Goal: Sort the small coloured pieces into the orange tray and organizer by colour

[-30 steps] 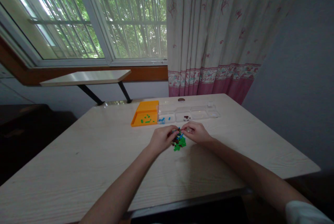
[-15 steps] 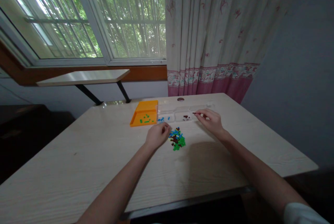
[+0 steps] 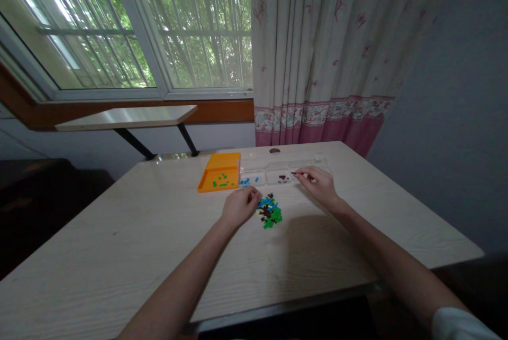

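Note:
My right hand (image 3: pixel 318 183) pinches a small dark brown brick (image 3: pixel 293 173) between thumb and fingertips, just above the right side of a clear plastic tray (image 3: pixel 277 166). Several brown bricks (image 3: pixel 283 177) lie in the tray compartment left of that hand. Blue bricks (image 3: pixel 245 182) sit in the compartment at the tray's left end. Curled on the table, my left hand (image 3: pixel 239 204) rests against the left edge of a mixed pile of green, blue and brown bricks (image 3: pixel 272 215). Its fingertips are closed, and whatever they hold, if anything, is hidden.
An orange open case (image 3: pixel 219 161) with several green bricks (image 3: pixel 223 184) stands left of the clear tray. A round dark disc (image 3: pixel 274 150) is set near the table's (image 3: pixel 159 234) back edge. A raised shelf (image 3: pixel 130 116) stands at the back left, below the window.
My right hand has shifted slightly left with the brown brick, toward the compartment of brown bricks. My left hand and the pile look the same.

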The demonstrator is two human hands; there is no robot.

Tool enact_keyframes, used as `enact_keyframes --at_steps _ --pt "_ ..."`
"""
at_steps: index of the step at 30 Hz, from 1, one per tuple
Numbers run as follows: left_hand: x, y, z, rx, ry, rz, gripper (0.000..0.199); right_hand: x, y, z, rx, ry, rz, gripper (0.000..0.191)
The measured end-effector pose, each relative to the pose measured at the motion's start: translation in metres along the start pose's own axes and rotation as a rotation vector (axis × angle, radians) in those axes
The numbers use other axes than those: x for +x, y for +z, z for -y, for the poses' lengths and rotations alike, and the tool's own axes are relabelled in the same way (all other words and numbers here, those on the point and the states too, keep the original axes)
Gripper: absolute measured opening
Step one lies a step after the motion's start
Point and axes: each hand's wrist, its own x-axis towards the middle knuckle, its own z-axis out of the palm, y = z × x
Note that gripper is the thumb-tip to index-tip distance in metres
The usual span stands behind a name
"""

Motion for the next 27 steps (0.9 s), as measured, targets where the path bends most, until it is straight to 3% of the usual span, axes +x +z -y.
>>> enact_keyframes --at_steps 16,21,27 --pt "0.000 0.000 0.000 0.021 -0.005 0.002 0.030 -0.001 0.001 0.000 0.010 0.023 -0.008 0.014" --pt "0.000 -0.001 -0.002 0.019 -0.017 0.021 0.031 -0.002 0.006 -0.006 -0.015 0.108 0.060 0.015" --pt "0.000 -0.001 -0.005 0.017 -0.026 0.036 0.030 -0.007 0.027 -0.029 -0.114 0.253 0.147 0.012"
